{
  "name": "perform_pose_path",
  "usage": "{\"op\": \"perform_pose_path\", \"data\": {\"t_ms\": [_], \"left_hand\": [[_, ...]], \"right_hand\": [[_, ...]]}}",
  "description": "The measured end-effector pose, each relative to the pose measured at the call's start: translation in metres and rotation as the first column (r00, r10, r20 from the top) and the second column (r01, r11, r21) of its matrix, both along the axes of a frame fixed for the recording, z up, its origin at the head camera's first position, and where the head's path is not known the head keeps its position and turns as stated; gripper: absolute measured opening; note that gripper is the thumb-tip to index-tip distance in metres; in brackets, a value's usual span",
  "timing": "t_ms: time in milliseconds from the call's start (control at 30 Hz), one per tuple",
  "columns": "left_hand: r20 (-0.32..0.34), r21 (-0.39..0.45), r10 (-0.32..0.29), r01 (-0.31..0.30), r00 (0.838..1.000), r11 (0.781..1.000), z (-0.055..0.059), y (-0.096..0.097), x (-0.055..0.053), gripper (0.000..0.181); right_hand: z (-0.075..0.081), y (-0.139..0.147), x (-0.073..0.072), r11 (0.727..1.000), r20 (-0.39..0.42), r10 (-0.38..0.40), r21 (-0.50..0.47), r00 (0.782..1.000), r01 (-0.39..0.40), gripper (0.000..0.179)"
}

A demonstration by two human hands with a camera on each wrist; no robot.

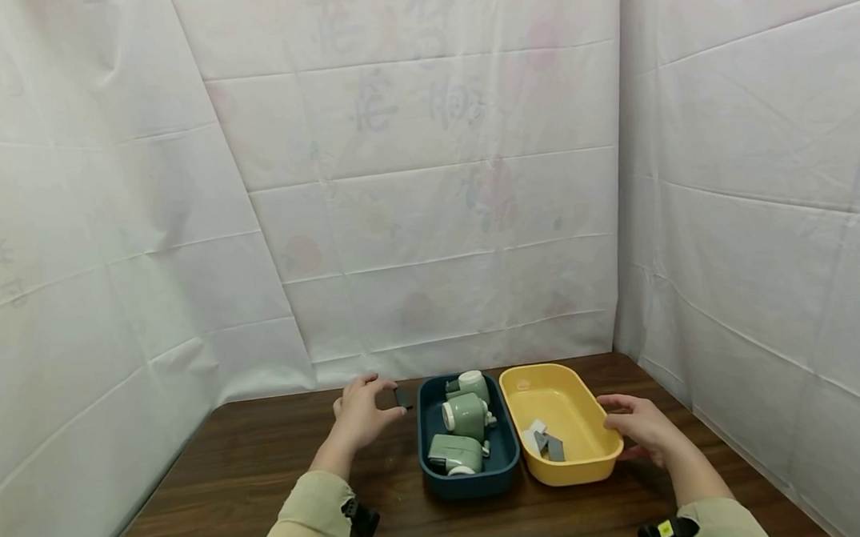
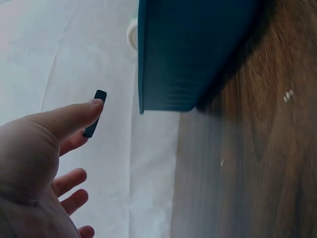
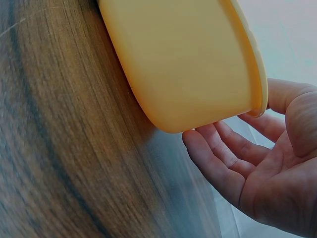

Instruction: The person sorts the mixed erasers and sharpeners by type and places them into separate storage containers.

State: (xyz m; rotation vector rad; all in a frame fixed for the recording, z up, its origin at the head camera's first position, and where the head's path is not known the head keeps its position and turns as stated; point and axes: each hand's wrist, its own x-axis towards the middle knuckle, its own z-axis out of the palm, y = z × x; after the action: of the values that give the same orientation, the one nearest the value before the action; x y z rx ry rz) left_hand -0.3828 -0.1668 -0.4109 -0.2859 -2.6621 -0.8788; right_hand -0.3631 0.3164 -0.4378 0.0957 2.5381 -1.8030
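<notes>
My left hand (image 1: pixel 360 416) pinches a small flat dark piece (image 1: pixel 403 398) between thumb and finger, just left of the dark blue bin (image 1: pixel 507 475). In the left wrist view that dark piece (image 2: pixel 101 94) appears thin and edge-on, with the other fingers spread apart below. At the right side of the yellow bin (image 1: pixel 565 472), my right hand (image 1: pixel 646 429) holds the rim, its thumb at the edge. The right wrist view shows the fingers (image 3: pixel 228 181) under the rim beside the yellow outer wall (image 3: pixel 188 69).
Three sage-green rounded parts (image 1: pixel 467 415) with white ends lie in the blue bin. Small grey and white flat pieces (image 1: pixel 556 449) lie at the near end inside the yellow bin. The bins stand side by side on a dark wooden table (image 1: pixel 230 477), with white cloth (image 1: pixel 435 220) hanging behind.
</notes>
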Motion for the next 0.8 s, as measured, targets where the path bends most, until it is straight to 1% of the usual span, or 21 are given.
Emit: {"op": "perform_pose_path", "data": {"t_ms": [233,467,800], "left_hand": [[-0.044,0.0,-0.008,0.008,0.999,1.0,0.008,0.015,-0.002,0.047],[-0.083,0.01,-0.028,0.028,0.996,1.0,0.014,0.032,0.001,0.045],[-0.119,-0.006,-0.071,0.071,0.99,0.997,0.018,0.06,0.003,0.044]], "right_hand": [[-0.001,0.0,-0.001,1.0,0.002,-0.007,-0.001,1.0,0.007,0.059],[-0.001,0.0,-0.001,1.0,0.004,-0.011,0.003,1.0,0.011,0.059],[-0.001,0.0,-0.002,1.0,0.003,-0.011,0.006,1.0,0.011,0.058]]}}
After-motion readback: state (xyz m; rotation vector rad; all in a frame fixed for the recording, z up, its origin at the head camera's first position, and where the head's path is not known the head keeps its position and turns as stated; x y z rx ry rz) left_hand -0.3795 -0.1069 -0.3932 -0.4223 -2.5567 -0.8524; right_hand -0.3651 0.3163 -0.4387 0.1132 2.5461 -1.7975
